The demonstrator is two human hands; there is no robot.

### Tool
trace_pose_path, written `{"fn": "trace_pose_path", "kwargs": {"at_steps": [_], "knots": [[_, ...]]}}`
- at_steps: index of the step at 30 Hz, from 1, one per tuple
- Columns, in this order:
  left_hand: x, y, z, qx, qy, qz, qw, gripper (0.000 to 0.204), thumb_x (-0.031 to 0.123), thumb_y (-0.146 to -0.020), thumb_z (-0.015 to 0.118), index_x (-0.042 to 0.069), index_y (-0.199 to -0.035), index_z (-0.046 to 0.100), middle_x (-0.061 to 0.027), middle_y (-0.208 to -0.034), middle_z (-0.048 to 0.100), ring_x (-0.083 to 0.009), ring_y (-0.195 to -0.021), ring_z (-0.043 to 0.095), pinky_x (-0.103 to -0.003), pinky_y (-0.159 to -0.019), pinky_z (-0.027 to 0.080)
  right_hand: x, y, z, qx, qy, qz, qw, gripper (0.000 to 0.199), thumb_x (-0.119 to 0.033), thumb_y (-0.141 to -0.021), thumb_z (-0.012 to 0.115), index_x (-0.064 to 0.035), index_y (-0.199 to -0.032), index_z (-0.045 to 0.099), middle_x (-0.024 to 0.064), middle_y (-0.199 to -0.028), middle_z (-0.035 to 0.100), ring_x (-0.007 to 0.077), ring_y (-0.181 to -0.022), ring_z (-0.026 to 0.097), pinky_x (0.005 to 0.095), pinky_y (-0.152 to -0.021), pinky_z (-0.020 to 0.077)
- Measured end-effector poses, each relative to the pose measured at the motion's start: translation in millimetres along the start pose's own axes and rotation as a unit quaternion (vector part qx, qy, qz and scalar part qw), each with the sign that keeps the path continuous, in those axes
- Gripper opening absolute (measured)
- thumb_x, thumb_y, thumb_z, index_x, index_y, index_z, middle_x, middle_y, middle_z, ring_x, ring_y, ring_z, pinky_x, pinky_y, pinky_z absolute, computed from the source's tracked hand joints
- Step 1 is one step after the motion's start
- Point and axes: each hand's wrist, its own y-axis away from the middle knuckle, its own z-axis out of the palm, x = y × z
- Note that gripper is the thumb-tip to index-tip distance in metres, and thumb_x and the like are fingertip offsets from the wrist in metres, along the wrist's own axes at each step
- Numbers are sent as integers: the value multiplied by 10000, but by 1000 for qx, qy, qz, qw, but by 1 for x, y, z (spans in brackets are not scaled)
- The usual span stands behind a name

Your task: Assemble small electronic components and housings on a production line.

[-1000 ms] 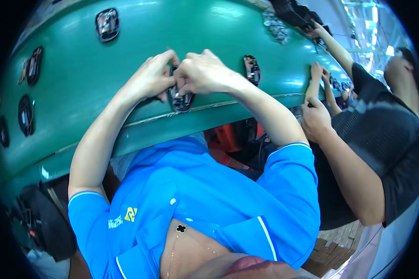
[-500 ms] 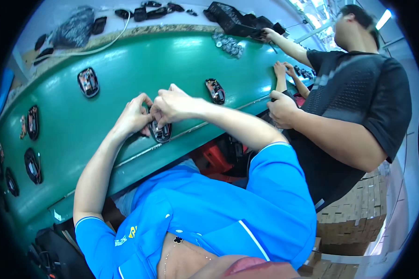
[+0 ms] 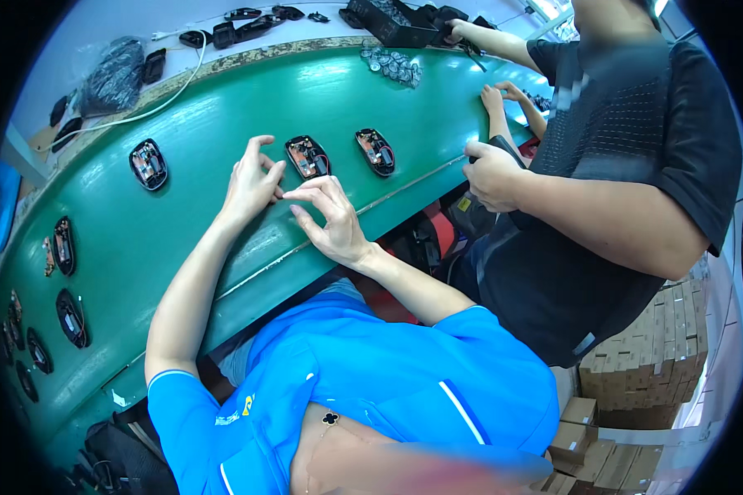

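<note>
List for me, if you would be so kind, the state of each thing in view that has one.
Left hand, fingers partly curled; contents, if any, unclear
Right hand, open, thumb and index finger apart
Casing ahead of right hand, open, inner parts exposed
Casing to its right, open, inner parts exposed
Casing left of left hand, open, inner parts exposed
Gray pieces, heaped together
Cardboard boxes, stacked

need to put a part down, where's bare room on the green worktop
Green worktop lies bare between the left-end mouse-shaped shells and the left forearm, and between the lone shell and the heap of grey round parts. Crowded: the left end, and beyond the right hand, where two shells lie.
</note>
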Motion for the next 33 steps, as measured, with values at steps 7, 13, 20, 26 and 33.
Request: {"fn": "trace_pose_path", "kwargs": {"at_steps": [7, 13, 20, 26, 33], "knots": [[-31, 31, -6, 13, -35, 125, 991, 310, 21, -963, 590, 40, -1271, 554, -24, -657, 548, -105, -497, 494, -251, -465, 387, -7, 4, 7, -16, 34, -36, 999, 321, 28, -820, 711, -85, -1120, 704, 63, -1053, 625, 218, -922, 563, 325, -831, 484], [-30, 28, -4, 43, -82, 167, 982, 298, 37, -924, 614, 73, -1219, 591, -24, -606, 542, -176, -479, 518, -354, -478, 410, -8, 7, 13, -34, 48, -77, 995, 342, 65, -793, 707, -87, -1100, 709, 52, -1049, 640, 206, -883, 571, 309, -782, 493], [-29, 31, -6, 47, -117, 192, 973, 298, 55, -918, 626, 95, -1211, 592, -35, -605, 549, -210, -479, 526, -376, -487, 422, -8, 9, 16, -28, 59, -97, 993, 374, 90, -760, 699, -92, -1086, 702, 39, -1008, 634, 205, -843, 580, 320, -768, 515], [-22, 43, -8, 38, -103, 208, 972, 281, 34, -923, 624, 59, -1201, 599, -14, -600, 486, -141, -500, 423, -322, -488, 364, -12, 12, 16, -12, 31, -114, 993, 375, 103, -757, 686, -90, -1077, 703, 41, -1009, 634, 209, -835, 580, 323, -761, 518], [-14, 72, 4, -31, -157, 208, 965, 298, 111, -944, 618, 91, -1238, 572, -84, -656, 645, -272, -516, 609, -396, -496, 457, -49, -10, 5, 53, -29, -168, 984, 341, 95, -777, 675, -85, -1065, 704, 57, -1043, 648, 208, -852, 583, 304, -756, 513]]}}
